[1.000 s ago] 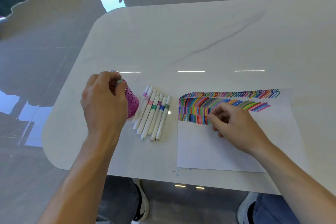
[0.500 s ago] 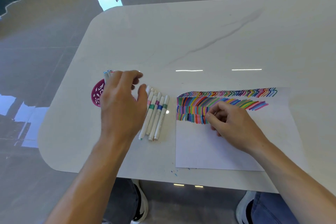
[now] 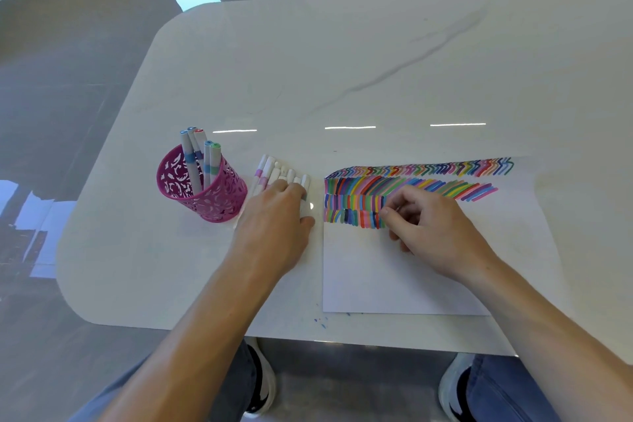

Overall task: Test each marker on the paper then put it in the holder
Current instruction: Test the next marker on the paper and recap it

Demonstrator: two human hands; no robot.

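Note:
A pink cut-out metal holder point(image 3: 202, 193) stands upright on the white table with several white markers point(image 3: 200, 161) in it. To its right a row of white markers point(image 3: 270, 171) lies flat. My left hand point(image 3: 277, 216) is down over this row, fingers curled on the right-hand markers and thumb against the rightmost one. Most of the row is hidden under the hand. The white paper point(image 3: 383, 277) lies further right, with bands of colored test strokes point(image 3: 411, 181) across its top. My right hand point(image 3: 428, 229) rests on the paper below the strokes, fingers loosely curled, holding nothing.
The table's front edge point(image 3: 342, 341) runs close below the paper, and its rounded left corner lies left of the holder. A few small blue ink specks point(image 3: 322, 322) mark the table near the paper's lower left corner. My legs and shoes show under the table.
My left hand left the holder, moved right, and came down onto the row of loose markers. The holder now stands uncovered. My right hand stayed on the paper.

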